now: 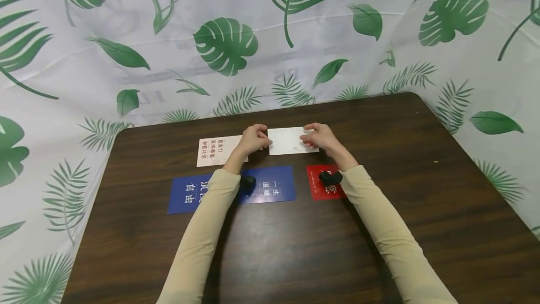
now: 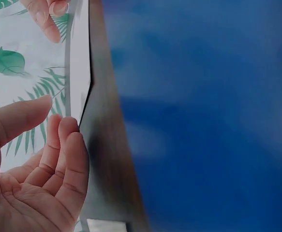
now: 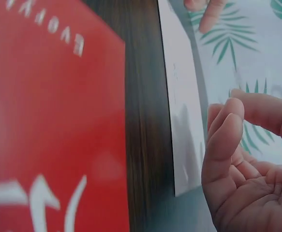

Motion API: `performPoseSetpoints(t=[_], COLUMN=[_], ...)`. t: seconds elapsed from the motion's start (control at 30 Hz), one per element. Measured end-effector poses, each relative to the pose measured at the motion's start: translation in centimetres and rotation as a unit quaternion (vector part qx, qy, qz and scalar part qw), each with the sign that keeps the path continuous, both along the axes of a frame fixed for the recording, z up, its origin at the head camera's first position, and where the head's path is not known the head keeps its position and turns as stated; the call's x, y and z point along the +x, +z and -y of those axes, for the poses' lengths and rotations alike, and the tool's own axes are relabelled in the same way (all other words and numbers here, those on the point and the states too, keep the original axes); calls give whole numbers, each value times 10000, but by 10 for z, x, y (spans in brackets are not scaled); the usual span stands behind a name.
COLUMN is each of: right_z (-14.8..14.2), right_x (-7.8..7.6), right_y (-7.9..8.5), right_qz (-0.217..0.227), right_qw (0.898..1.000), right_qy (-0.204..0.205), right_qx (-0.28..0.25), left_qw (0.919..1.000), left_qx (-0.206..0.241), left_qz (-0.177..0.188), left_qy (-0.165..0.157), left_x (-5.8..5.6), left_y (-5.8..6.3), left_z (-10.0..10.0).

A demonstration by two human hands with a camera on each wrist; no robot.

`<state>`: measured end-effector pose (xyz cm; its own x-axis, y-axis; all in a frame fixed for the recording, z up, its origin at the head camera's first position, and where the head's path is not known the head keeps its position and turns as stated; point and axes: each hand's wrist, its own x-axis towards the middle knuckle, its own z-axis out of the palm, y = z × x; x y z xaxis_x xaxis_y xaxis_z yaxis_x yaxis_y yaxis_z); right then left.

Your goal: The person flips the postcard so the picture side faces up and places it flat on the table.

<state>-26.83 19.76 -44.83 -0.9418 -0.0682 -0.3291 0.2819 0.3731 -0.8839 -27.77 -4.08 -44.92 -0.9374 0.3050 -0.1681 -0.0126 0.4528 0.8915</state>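
A white card (image 1: 283, 142) lies on the dark wooden table between both hands, near its far edge. By the card's left edge is my left hand (image 1: 254, 139), fingers loosely bent and thumb apart from them; in the left wrist view its fingertips (image 2: 69, 126) come close to the card's corner. Over the card's right part hovers my right hand (image 1: 321, 137). Its bent fingers (image 3: 223, 137) and thumb show no card between them in the right wrist view. Whether either hand touches the card, I cannot tell.
Left of the white card lies a pale card with red characters (image 1: 206, 153). Nearer are blue cards with white characters (image 1: 276, 182), partly under the left forearm, and a red card (image 1: 315, 183) below the right wrist. A leaf-patterned cloth (image 1: 168, 83) hangs behind the table.
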Motion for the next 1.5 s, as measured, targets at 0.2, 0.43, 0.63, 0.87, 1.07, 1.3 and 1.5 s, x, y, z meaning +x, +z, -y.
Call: performPoseSetpoints(t=[0.2,0.43,0.63,0.87,1.07,1.3,1.5], right_z=[-4,-7,-7,-9,-9,-7,-5], right_x=[-1,-4,-8,-10,-13,-17,-16], right_y=[-1,-1,-3,-1,0,-1,-2], right_qz=[56,258,551,786,762,835,788], right_qw=[9999,9993,9972,9954,9960,9949,9950], right_qy=[-20,-212,-503,-551,-420,-500,-543], right_qx=[94,171,76,-5,186,270,275], left_qw=[9999,9996,9989,9979,9974,9958,9945], left_qx=[-136,-267,-459,-633,-700,-827,-1022], left_qz=[-11,38,30,72,178,354,193], left_qy=[6,-30,-96,-76,-77,-151,-147], left_x=[-2,-6,-12,-14,-14,-15,-16], left_y=[-1,-1,-3,-4,-1,2,1], left_z=[-1,-3,-6,-11,-11,-11,-13])
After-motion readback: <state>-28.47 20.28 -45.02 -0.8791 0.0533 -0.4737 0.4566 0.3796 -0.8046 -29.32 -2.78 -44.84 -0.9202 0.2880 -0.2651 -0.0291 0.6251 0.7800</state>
